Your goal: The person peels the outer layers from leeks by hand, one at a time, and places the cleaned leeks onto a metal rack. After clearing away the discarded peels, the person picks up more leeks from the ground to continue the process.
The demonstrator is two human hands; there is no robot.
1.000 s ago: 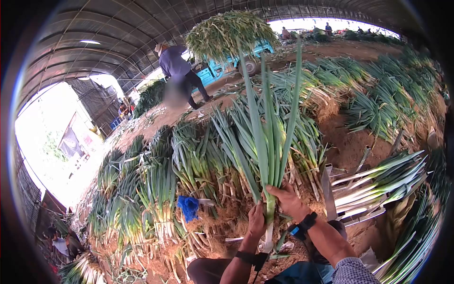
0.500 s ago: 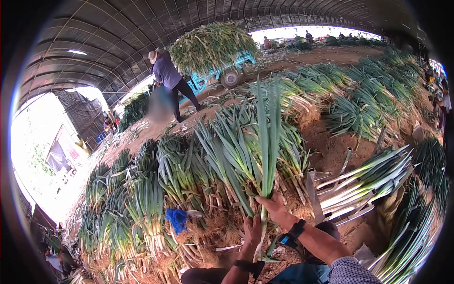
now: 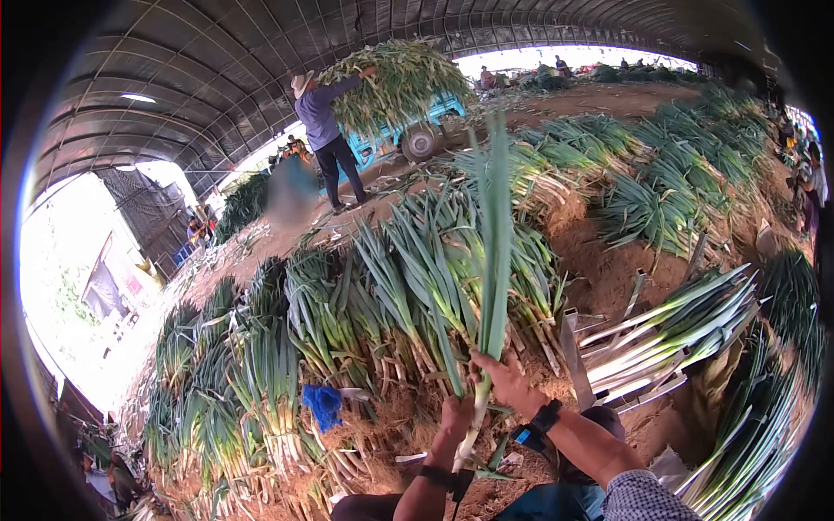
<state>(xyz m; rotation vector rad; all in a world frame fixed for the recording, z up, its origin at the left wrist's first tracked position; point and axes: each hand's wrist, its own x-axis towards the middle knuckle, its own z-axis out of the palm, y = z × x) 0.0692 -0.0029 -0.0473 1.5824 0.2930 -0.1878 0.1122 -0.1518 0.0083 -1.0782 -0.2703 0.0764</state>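
Observation:
I hold one long green onion (image 3: 493, 260) upright in front of me, its green leaves pointing up and its white stalk down. My right hand (image 3: 506, 385) grips it where the green leaves meet the stalk. My left hand (image 3: 455, 418) is closed on the white stalk just below. Both wrists wear dark bands. Behind the onion lie rows of bundled green onions (image 3: 347, 321) on the soil, roots toward me.
A metal rack (image 3: 608, 360) holding cleaned onions stands at my right. A blue cloth (image 3: 322, 404) lies among the roots. Farther off, a person in a hat (image 3: 323, 130) reaches into onions piled on a blue cart (image 3: 408, 130). More people sit at the left and far back.
My hands have shifted slightly down and left with the onion, and its leaves now stand closer together and taller. The person by the cart has turned and raised an arm to the load.

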